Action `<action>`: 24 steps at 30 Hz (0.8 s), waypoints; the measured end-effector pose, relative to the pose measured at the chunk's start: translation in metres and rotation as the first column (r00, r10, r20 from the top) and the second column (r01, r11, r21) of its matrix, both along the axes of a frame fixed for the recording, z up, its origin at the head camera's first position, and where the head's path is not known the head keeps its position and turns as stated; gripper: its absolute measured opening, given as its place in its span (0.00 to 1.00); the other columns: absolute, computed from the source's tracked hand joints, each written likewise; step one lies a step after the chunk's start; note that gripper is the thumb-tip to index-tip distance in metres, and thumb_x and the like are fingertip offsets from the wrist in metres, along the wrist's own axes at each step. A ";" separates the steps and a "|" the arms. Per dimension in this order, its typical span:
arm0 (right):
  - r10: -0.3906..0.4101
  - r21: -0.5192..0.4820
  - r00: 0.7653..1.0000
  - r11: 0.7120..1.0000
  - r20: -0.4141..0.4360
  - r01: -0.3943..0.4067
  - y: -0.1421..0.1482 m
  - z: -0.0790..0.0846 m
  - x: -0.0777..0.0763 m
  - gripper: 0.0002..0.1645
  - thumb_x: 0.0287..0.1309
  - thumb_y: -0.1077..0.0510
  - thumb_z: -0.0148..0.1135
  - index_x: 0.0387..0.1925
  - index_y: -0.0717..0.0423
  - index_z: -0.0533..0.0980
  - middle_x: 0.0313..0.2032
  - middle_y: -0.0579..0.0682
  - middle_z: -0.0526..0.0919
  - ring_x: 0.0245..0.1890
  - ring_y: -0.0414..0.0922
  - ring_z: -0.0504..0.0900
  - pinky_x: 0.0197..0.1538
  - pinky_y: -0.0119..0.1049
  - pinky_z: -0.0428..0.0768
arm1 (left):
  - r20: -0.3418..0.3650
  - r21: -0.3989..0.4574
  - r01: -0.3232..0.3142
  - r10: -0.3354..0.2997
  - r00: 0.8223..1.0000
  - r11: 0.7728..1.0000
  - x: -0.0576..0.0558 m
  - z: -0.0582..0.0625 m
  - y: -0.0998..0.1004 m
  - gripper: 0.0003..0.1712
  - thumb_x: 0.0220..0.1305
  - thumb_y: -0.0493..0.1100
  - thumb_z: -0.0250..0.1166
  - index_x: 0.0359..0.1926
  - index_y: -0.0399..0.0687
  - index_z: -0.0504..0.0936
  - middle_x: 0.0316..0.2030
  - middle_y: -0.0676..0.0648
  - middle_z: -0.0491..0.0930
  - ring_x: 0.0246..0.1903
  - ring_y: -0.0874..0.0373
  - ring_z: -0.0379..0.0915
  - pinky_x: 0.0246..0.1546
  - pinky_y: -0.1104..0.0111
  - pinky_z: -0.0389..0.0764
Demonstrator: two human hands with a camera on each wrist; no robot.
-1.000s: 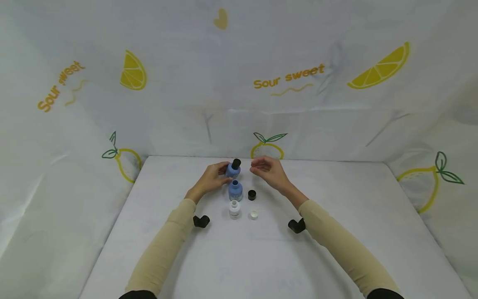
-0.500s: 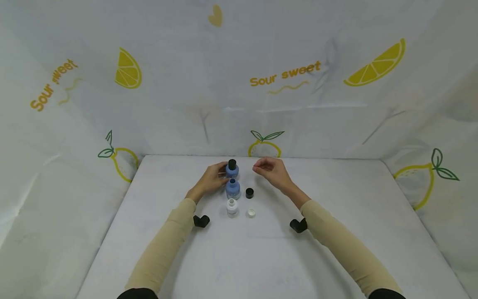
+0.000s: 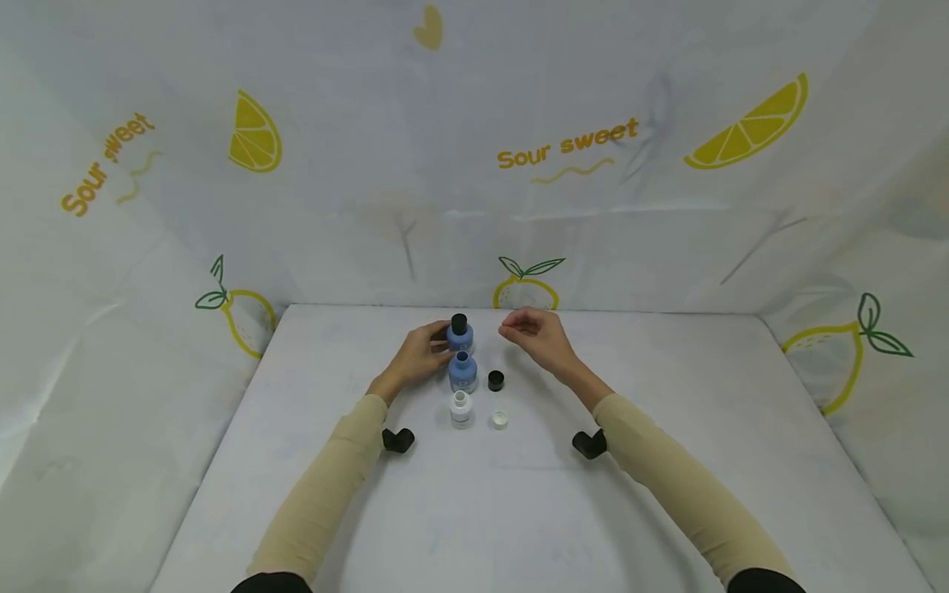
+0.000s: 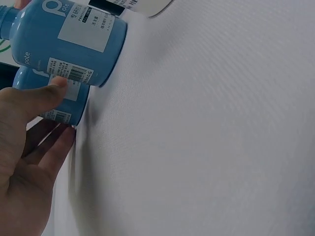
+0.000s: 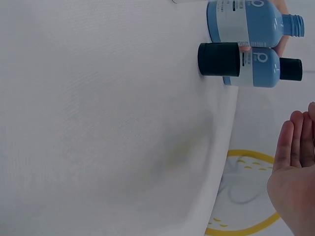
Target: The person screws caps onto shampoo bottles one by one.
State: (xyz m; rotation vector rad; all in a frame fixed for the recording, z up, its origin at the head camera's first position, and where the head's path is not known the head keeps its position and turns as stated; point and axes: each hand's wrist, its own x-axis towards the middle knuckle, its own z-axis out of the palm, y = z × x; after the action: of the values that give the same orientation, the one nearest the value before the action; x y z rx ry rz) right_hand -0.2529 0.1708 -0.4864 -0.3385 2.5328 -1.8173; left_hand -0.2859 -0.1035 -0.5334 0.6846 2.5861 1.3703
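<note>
1. The step in hand looks like steadying the capped blue bottle (image 3: 461,339), which stands upright at the far end of a row on the white table (image 3: 667,412). The left hand (image 3: 418,354) grasps it, thumb on the near side, fingers behind.
2. The right hand (image 3: 541,338) hangs to the right of that bottle, apart from it; its fingers are released and gently bent, and nothing shows in them.
3. Nearer the person stand the uncapped blue bottle (image 3: 463,379) and, last in line, the uncapped white bottle (image 3: 461,413). The loose black cap (image 3: 496,380) and the white cap (image 3: 500,421) lie to their right.
4. Judging by that layout, the fitted black cap (image 3: 460,324) could be treated likewise. Unscrewing it would call for the left hand's steady hold, with the right thumb and fingers round the cap, turning.
5. The blue bottles look like smooth, glossy plastic, round-shouldered, with pale printed labels (image 4: 86,27). The screw neck (image 5: 295,25) is ridged; the loose black cap is a plain, dark, short cylinder. The tabletop has a fine, matte, cloth-like grain.
</note>
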 end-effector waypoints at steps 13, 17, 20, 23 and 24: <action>0.000 0.015 1.000 1.000 -0.008 0.001 0.006 -0.007 0.002 0.10 0.71 0.61 0.72 0.47 0.65 0.84 0.49 0.64 0.89 0.41 0.31 0.87 0.47 0.19 0.86 | 0.019 0.070 -0.032 0.030 0.999 0.997 0.023 -0.005 -0.024 0.34 0.67 0.33 0.76 0.72 0.32 0.76 0.68 0.32 0.80 0.69 0.37 0.80 0.70 0.57 0.85; 0.005 0.003 1.000 1.000 0.007 -0.005 0.008 -0.009 0.003 0.11 0.71 0.61 0.72 0.48 0.66 0.84 0.50 0.65 0.88 0.41 0.30 0.87 0.46 0.19 0.86 | 0.014 0.090 -0.026 0.025 1.000 0.996 0.032 -0.006 -0.029 0.33 0.66 0.32 0.76 0.71 0.32 0.77 0.68 0.33 0.81 0.68 0.38 0.81 0.69 0.59 0.86; 0.004 0.005 1.000 1.000 0.020 -0.004 0.009 -0.009 0.005 0.11 0.71 0.60 0.71 0.48 0.65 0.84 0.50 0.64 0.89 0.40 0.29 0.86 0.46 0.20 0.85 | 0.011 0.099 -0.006 0.005 1.000 0.995 0.041 -0.005 -0.030 0.32 0.66 0.31 0.76 0.69 0.32 0.78 0.66 0.33 0.82 0.67 0.38 0.82 0.68 0.59 0.87; -0.002 0.011 0.999 1.000 0.037 0.001 0.010 -0.010 0.006 0.11 0.72 0.60 0.71 0.48 0.64 0.84 0.49 0.62 0.89 0.41 0.30 0.87 0.45 0.21 0.85 | 0.008 0.102 0.038 -0.039 0.999 0.994 0.047 -0.007 -0.029 0.32 0.66 0.31 0.76 0.69 0.32 0.78 0.66 0.32 0.83 0.66 0.38 0.83 0.67 0.59 0.87; -0.002 0.016 0.999 1.000 0.043 0.002 0.010 -0.012 0.007 0.11 0.72 0.59 0.71 0.49 0.64 0.84 0.48 0.61 0.89 0.41 0.31 0.87 0.45 0.21 0.85 | 0.012 0.105 0.052 -0.053 0.999 0.993 0.049 -0.008 -0.028 0.32 0.66 0.31 0.76 0.69 0.32 0.78 0.66 0.32 0.83 0.66 0.37 0.83 0.68 0.59 0.87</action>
State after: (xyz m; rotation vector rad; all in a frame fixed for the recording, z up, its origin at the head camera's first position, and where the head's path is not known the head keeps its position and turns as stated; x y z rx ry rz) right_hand -0.2459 0.1811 -0.4979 -0.2936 2.5184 -1.7845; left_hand -0.2365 -0.1318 -0.5417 0.7496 2.4814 1.4970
